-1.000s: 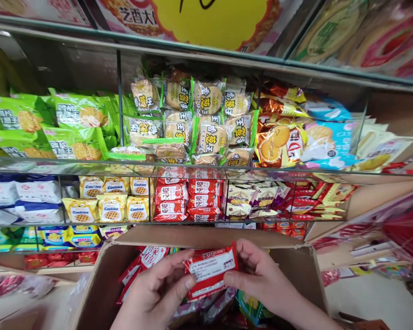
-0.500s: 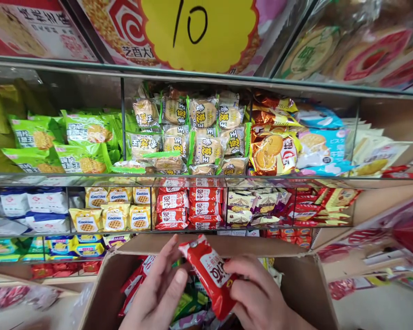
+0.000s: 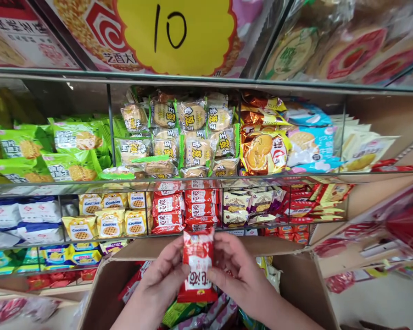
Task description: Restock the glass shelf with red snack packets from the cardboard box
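Red-and-white glossy packet (image 3: 198, 266), upright between hands (image 3: 198, 268).

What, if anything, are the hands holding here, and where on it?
A small red-and-white plastic packet, held upright by its two long side edges, left hand on one, right hand on the other.

Your left hand (image 3: 161, 270) and right hand (image 3: 239, 270) hold a red-and-white snack packet (image 3: 197, 268) upright between your fingers, above an open cardboard box (image 3: 101, 293) of mixed packets. Behind it, the shelf (image 3: 189, 179) carries matching red packets (image 3: 201, 209) just beside yellow Cookies packets (image 3: 110, 223), beneath onion-biscuit packets (image 3: 197, 149).
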`<state>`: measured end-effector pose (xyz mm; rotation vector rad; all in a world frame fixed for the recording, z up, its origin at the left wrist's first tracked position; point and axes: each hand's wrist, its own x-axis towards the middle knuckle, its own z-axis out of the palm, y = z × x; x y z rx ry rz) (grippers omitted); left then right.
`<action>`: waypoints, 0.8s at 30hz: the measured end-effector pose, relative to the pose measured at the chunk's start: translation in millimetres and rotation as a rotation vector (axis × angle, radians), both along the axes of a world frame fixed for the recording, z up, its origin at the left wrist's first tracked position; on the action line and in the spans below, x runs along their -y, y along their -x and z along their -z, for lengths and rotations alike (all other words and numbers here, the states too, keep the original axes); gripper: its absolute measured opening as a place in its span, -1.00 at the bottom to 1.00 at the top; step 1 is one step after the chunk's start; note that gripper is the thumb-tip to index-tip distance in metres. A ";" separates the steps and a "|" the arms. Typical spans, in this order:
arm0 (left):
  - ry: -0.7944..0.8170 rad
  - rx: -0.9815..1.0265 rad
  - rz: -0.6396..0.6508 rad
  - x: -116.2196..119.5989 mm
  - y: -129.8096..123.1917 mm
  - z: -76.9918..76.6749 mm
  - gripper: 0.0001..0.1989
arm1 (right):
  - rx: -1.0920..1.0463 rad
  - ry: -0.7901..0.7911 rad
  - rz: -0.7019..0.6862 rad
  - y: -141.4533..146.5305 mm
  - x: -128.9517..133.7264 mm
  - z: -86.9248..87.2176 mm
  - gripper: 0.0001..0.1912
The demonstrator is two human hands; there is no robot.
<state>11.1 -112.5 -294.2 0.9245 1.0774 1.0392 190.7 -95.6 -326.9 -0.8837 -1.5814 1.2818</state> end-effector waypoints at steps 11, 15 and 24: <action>-0.457 -0.850 0.232 -46.1 12.6 -3.5 -0.59 | 0.233 -0.090 0.127 -17.6 -39.8 -11.9 -0.70; -0.613 -1.141 0.141 -96.1 12.2 -6.0 -0.67 | 0.691 -0.449 0.333 2.1 -71.7 -13.7 -0.75; -0.737 -1.333 0.112 -130.6 8.1 22.0 -0.76 | 1.410 -0.647 0.316 28.7 -89.8 -16.5 -0.79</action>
